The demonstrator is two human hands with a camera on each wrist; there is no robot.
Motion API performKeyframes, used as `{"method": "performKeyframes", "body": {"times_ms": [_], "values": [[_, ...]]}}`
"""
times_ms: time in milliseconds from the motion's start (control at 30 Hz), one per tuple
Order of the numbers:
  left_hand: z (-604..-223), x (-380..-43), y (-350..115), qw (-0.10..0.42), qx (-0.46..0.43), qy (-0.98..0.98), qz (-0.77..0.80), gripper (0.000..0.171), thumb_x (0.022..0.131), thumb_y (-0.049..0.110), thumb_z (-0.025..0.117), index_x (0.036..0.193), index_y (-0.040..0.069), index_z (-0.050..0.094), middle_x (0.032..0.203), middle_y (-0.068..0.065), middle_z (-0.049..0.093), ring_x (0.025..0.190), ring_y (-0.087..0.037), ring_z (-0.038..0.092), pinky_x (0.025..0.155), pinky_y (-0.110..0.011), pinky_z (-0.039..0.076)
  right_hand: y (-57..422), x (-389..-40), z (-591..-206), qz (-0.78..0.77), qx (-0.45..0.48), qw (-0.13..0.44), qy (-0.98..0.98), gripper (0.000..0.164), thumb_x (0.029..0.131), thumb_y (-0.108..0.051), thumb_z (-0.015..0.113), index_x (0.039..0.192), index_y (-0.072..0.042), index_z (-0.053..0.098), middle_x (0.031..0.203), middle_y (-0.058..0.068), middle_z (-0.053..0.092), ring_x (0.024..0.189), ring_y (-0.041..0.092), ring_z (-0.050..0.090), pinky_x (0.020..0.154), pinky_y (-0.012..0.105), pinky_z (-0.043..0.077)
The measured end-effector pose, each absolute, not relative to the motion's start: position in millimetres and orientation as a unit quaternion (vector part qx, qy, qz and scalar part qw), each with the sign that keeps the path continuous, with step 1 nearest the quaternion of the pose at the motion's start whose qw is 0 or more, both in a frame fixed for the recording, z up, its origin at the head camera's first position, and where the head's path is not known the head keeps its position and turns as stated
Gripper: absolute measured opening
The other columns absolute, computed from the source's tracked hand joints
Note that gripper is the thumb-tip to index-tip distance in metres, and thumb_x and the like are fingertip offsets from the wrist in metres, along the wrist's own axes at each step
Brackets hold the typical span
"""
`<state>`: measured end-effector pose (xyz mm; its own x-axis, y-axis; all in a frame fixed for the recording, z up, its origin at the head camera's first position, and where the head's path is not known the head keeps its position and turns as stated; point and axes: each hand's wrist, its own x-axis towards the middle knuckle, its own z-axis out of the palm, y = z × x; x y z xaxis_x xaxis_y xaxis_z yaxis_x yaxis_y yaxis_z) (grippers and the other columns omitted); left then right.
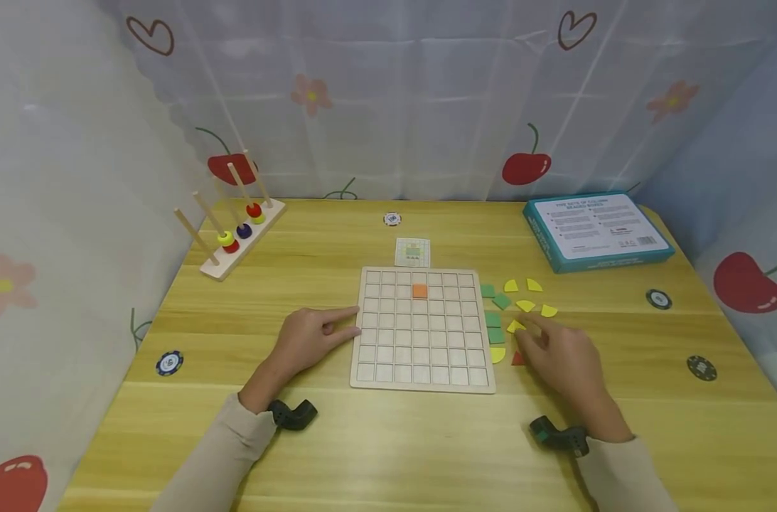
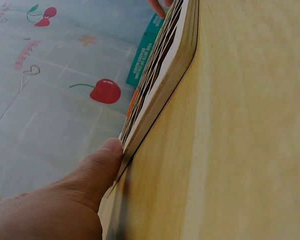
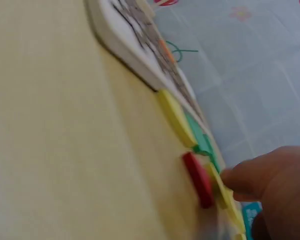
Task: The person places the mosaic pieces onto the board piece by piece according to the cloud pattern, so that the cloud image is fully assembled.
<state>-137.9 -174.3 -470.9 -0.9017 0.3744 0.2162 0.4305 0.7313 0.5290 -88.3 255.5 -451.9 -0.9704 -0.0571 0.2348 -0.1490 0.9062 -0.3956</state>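
Note:
A square wooden grid board lies flat, with an orange square tile in one of its upper cells. My left hand touches the board's left edge with thumb and forefinger spread. In the left wrist view, the thumb presses on the board's rim. My right hand reaches over the loose pieces on the right, its fingertips at a yellow piece; whether it is gripped I cannot tell. Near that hand lie a red piece, several green squares and several yellow quarter-rounds.
Behind the board lies a small pattern card. At the back left stands a wooden peg rack with colored beads. A teal box occupies the back right. Poker chips are scattered around the table. Patterned curtains hang on the sides and back.

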Motion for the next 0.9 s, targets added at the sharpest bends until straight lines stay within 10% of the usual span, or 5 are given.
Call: {"method": "performKeyframes", "body": {"times_ms": [900], "values": [[-474.9,-138.6,-175.2,0.052,-0.219,-0.927,-0.300,0.041,0.091,0.050,0.075,0.127,0.029,0.075,0.053,0.014,0.038,0.049,-0.002,0.027,0.050,-0.026,0.028,226.5,-111.0,-435.3,0.250,0.104,0.046,-0.962,0.037,0.098,-0.034,0.071,0.123,-0.008,0.071,0.049,-0.011,0.047,0.041,0.011,0.043,0.045,0.030,0.032]]}}
